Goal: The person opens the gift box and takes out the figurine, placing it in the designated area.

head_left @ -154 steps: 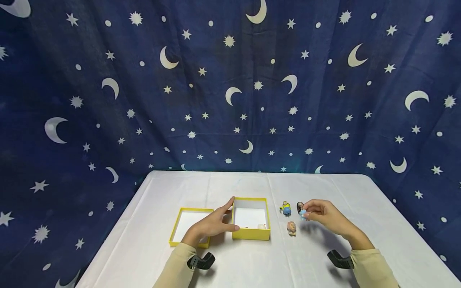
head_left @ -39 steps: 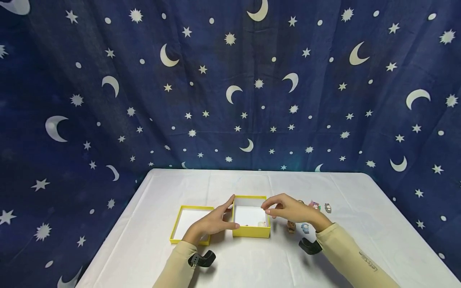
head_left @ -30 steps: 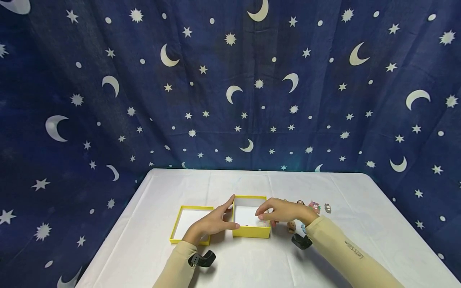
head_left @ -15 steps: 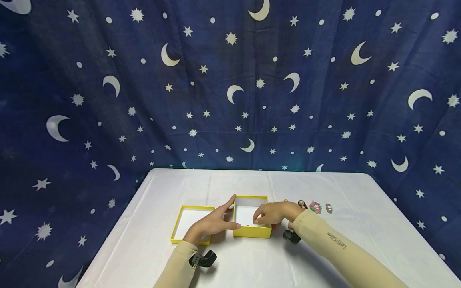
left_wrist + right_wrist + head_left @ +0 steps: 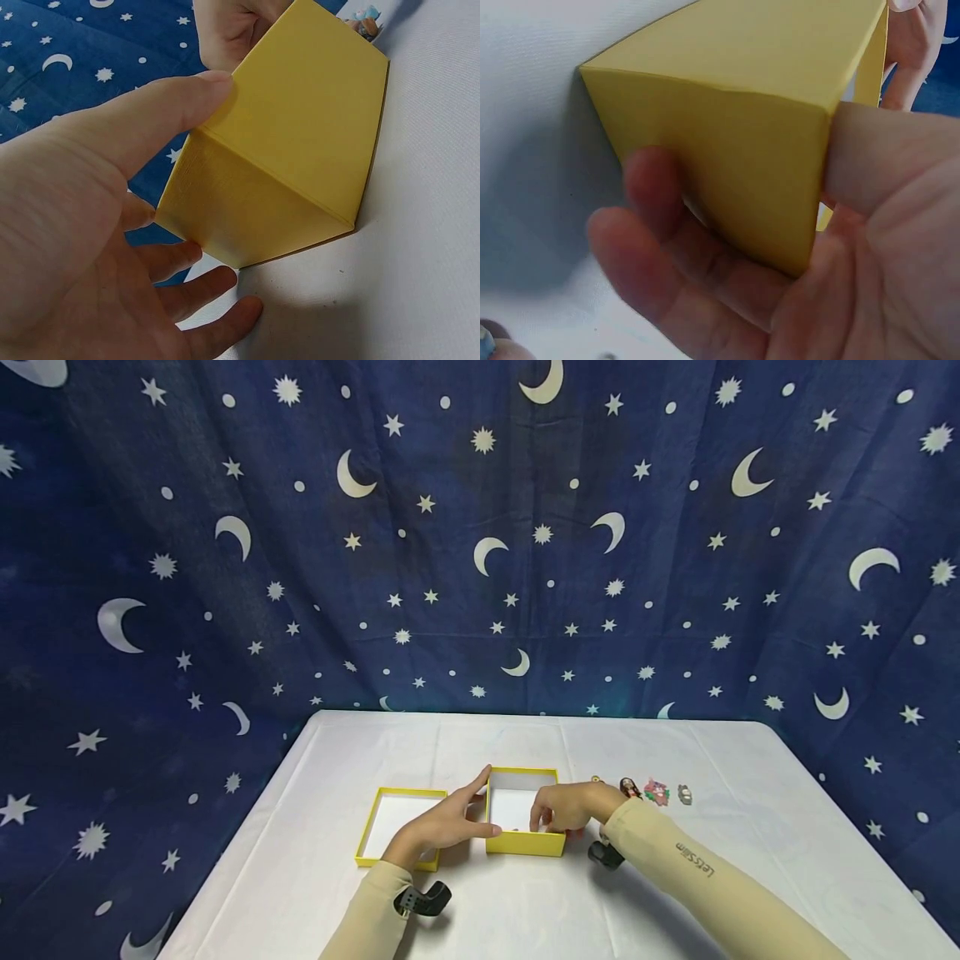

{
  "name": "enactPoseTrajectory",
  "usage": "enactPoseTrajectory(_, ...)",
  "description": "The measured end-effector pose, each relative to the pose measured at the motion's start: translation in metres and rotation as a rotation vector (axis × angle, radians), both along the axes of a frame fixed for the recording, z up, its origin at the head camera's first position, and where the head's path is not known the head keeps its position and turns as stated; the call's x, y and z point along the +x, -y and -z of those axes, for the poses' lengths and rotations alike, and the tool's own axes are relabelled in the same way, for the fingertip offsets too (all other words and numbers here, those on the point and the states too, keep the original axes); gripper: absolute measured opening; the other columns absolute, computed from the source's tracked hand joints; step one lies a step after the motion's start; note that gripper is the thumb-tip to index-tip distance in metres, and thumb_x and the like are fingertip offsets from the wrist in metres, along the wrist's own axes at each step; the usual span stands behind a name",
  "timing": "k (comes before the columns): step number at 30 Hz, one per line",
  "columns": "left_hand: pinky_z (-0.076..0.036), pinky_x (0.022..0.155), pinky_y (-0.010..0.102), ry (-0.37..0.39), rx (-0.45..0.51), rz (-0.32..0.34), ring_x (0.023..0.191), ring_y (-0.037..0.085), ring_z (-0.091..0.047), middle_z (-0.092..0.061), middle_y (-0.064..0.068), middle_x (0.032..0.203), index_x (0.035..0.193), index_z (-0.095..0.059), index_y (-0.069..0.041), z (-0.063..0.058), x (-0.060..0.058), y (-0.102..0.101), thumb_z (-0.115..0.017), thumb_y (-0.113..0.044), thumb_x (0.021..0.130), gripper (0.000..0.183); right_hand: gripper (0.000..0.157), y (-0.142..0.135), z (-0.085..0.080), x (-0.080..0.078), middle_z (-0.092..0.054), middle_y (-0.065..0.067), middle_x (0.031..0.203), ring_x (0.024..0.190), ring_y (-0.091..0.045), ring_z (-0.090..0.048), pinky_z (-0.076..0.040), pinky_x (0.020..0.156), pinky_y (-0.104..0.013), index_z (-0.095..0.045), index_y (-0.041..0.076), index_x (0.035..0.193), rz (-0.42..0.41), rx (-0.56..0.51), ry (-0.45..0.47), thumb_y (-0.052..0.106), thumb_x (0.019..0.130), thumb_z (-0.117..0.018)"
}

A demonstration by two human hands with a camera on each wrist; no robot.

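A yellow open box [image 5: 523,842] with a white inside stands in front of me. My left hand [image 5: 444,825] holds its left side, the thumb on the front wall near the corner and the index fingertip at the far corner; its other fingers spread beside the left wall [image 5: 255,202]. My right hand [image 5: 566,806] reaches in over the right wall [image 5: 727,150], thumb and index finger inside, other fingers curled outside along that wall. I cannot tell whether the right fingers hold anything, as their tips are hidden in the box.
A shallow yellow-rimmed lid [image 5: 397,793] lies left of the box, partly behind my left hand. On the right are a dark-haired doll figure [image 5: 630,787], a pink figure [image 5: 657,792] and a small grey figure [image 5: 685,794]. More figures are mostly covered by my right arm.
About five seconds ago my right hand pinched a blue-dressed doll over the table. It has since moved left and down into the box, its fingers curling. My left hand has stayed on the box.
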State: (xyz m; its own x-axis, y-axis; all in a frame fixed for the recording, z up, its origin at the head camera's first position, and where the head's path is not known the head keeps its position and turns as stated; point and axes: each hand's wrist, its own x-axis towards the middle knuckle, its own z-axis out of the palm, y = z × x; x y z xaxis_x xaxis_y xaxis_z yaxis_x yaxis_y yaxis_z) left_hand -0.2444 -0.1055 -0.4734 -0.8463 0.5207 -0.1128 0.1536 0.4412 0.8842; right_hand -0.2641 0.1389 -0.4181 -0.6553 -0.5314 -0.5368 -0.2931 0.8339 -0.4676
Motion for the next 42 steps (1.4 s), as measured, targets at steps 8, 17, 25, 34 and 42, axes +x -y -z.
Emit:
enactPoseTrajectory(8, -0.024, 0.124, 0.058, 0.015, 0.013, -0.009, 0.153, 0.035, -0.030, -0.022, 0.012, 0.169, 0.165, -0.007, -0.026, 0.001, 0.000, 0.000, -0.076, -0.029, 0.090, 0.101, 0.023, -0.005, 0.004, -0.004, -0.059, 0.000, 0.086, 0.054, -0.011, -0.050, -0.045, 0.045, -0.022, -0.076, 0.015, 0.093, -0.016, -0.094, -0.044, -0.005, 0.093, -0.064)
enactPoseTrajectory(17, -0.023, 0.125, 0.059, 0.017, 0.007, -0.013, 0.153, 0.036, -0.030, -0.020, 0.011, 0.170, 0.164, -0.007, -0.027, 0.001, 0.001, 0.001, -0.076, -0.030, 0.091, 0.100, 0.010, -0.009, -0.001, -0.005, -0.064, -0.003, 0.085, 0.048, -0.010, -0.052, -0.051, 0.050, -0.025, -0.073, 0.006, 0.096, 0.016, -0.158, -0.141, -0.002, 0.092, -0.069)
enactPoseTrajectory(25, -0.024, 0.124, 0.059, 0.000, 0.012, 0.006, 0.154, 0.035, -0.029, -0.018, 0.010, 0.171, 0.164, -0.006, -0.026, 0.003, 0.001, 0.001, -0.075, -0.028, 0.091, 0.101, 0.021, 0.002, 0.007, 0.001, -0.070, -0.003, 0.091, 0.075, -0.012, -0.055, -0.049, 0.063, -0.027, -0.076, 0.015, 0.089, -0.012, -0.007, -0.167, -0.005, 0.088, -0.071)
enactPoseTrajectory(34, -0.024, 0.125, 0.057, 0.013, 0.011, -0.004, 0.154, 0.035, -0.029, -0.020, 0.012, 0.170, 0.164, -0.007, -0.029, 0.002, 0.000, 0.000, -0.076, -0.030, 0.091, 0.100, 0.007, -0.008, 0.004, -0.007, -0.067, 0.004, 0.082, 0.076, -0.007, -0.055, -0.050, 0.071, -0.024, -0.076, 0.009, 0.089, -0.055, -0.167, -0.212, 0.002, 0.086, -0.077)
enactPoseTrajectory(42, -0.024, 0.125, 0.057, 0.022, 0.003, -0.016, 0.154, 0.034, -0.030, -0.019, 0.009, 0.170, 0.165, -0.007, -0.026, 0.003, -0.001, 0.000, -0.076, -0.031, 0.090, 0.101, 0.010, -0.016, -0.005, -0.015, -0.075, -0.002, 0.100, 0.097, -0.015, -0.067, -0.058, 0.088, -0.039, -0.075, 0.010, 0.101, -0.019, -0.292, -0.219, 0.010, 0.092, -0.073)
